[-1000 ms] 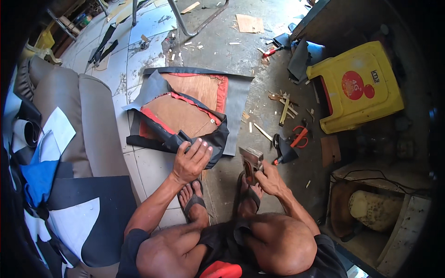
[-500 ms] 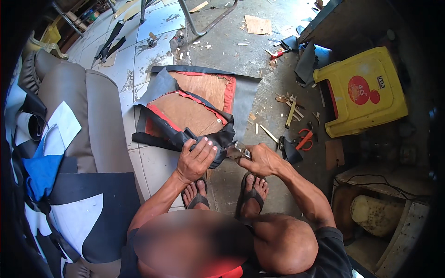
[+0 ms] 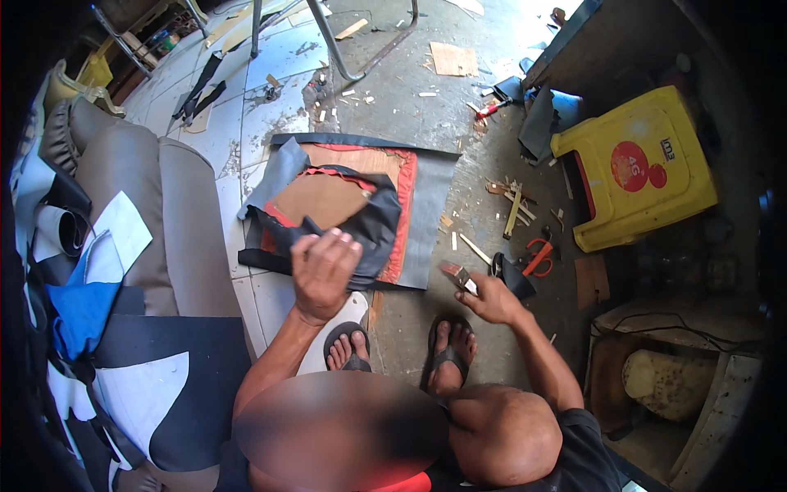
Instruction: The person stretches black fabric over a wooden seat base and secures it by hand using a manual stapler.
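A small wooden panel (image 3: 311,198) with a red edge and a bunched black cover (image 3: 373,238) lies on a larger wood panel (image 3: 369,160) with red trim, set on a grey-black sheet (image 3: 434,197) on the floor. My left hand (image 3: 324,279) has its fingers bent over the near edge of the black cover, gripping it. My right hand (image 3: 492,299) holds a metal staple gun (image 3: 459,275) to the right of the bundle, apart from it. Red-handled scissors (image 3: 537,258) and thin wood strips (image 3: 516,209) lie beyond that hand. My sandalled feet are below the bundle.
A grey-brown cushion (image 3: 188,221) with vinyl scraps (image 3: 143,394) fills the left side. A yellow plastic stool (image 3: 656,180) lies on the right, above an open box with cables (image 3: 656,377). Metal chair legs (image 3: 332,45) stand at the back among scattered debris.
The staple gun went in to the bundle and has now moved back right, away from it. The black cover is folded further over the small panel, and my left hand has shifted slightly left.
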A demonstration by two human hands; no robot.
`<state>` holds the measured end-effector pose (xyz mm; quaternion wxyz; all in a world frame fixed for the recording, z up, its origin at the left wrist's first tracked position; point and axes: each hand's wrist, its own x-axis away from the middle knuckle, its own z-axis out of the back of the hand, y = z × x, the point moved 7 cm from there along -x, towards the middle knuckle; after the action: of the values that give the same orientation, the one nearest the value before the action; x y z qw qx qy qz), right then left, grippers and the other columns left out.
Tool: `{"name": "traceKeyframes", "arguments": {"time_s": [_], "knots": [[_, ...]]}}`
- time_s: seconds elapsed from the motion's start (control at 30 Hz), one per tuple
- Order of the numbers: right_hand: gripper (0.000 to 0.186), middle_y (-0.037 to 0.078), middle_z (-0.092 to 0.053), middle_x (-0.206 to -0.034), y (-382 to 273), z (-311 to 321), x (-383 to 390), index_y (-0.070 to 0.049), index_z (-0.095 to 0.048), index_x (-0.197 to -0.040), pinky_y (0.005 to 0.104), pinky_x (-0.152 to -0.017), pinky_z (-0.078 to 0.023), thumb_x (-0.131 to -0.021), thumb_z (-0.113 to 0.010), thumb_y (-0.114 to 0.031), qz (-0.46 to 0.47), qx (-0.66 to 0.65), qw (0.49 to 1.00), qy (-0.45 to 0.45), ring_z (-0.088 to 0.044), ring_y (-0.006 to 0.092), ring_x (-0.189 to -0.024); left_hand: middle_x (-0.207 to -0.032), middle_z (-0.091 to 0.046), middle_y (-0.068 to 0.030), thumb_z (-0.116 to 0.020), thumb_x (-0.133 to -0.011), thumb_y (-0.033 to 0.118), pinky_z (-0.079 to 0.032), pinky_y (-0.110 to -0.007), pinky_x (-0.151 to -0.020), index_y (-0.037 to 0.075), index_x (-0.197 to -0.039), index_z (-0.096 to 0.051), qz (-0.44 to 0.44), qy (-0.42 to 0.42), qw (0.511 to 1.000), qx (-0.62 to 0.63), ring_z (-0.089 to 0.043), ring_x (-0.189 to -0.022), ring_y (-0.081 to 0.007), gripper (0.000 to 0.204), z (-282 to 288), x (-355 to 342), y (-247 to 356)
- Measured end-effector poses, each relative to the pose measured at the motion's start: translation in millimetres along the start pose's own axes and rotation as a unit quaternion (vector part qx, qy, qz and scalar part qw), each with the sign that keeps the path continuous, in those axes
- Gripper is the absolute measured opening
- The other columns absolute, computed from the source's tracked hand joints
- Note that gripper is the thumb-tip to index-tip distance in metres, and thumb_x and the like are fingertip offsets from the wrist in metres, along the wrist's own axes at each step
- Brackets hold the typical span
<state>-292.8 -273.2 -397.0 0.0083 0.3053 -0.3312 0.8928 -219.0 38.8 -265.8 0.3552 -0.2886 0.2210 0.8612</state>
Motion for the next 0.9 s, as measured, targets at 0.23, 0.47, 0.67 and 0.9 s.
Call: {"name": "traceKeyframes", "arguments": {"time_s": [0.23, 0.47, 0.67, 0.9], "knots": [[0.070, 0.026, -0.059, -0.134, 9.1, -5.4, 12.3, -0.003, -0.056, -0.145, 0.0530, -0.106, -0.047, -0.092, -0.077, -0.043, -0.024, -0.018, 0.975, 0.218, -0.057, 0.0455, -0.127, -0.127, -0.069, -0.0086, -0.070, -0.105, 0.021, -0.046, -0.040, -0.111, 0.000, -0.137, -0.060, 0.395, 0.342, 0.771, 0.364, -0.063, -0.118, -0.0209, 0.040, 96.3, -4.3, -90.1], [0.074, 0.017, -0.061, -0.143, -47.3, 64.4, -43.5, 0.001, -0.048, -0.151, 0.0393, -0.105, -0.051, -0.099, -0.075, -0.043, 0.049, -0.554, 0.769, 0.315, -0.060, 0.0264, -0.128, -0.149, -0.058, -0.0094, -0.063, -0.108, 0.033, -0.038, -0.047, -0.122, 0.003, -0.152, -0.049, 0.563, 0.253, 0.429, 0.659, -0.054, -0.138, -0.0253, 0.055, -8.5, 86.5, -21.8], [0.053, 0.007, -0.073, -0.122, -41.7, 72.4, -58.7, 0.002, -0.065, -0.135, 0.0329, -0.103, -0.050, -0.098, -0.079, -0.033, 0.120, -0.511, 0.826, 0.203, -0.066, 0.0156, -0.112, -0.144, -0.062, -0.0177, -0.080, -0.096, 0.034, -0.047, -0.044, -0.113, -0.005, -0.149, -0.051, 0.515, -0.455, 0.529, 0.498, -0.061, -0.130, -0.0274, 0.073, -25.0, 201.8, 0.2], [0.055, 0.006, -0.074, -0.124, -76.0, 19.9, -49.6, 0.000, -0.067, -0.137, 0.0335, -0.104, -0.049, -0.096, -0.080, -0.034, 0.131, -0.424, 0.894, -0.054, -0.065, 0.0152, -0.114, -0.143, -0.062, -0.0219, -0.079, -0.097, 0.039, -0.048, -0.037, -0.109, -0.002, -0.154, -0.047, 0.493, -0.276, 0.685, 0.460, -0.059, -0.133, -0.0273, 0.077, -30.0, 83.9, -47.7]]}}
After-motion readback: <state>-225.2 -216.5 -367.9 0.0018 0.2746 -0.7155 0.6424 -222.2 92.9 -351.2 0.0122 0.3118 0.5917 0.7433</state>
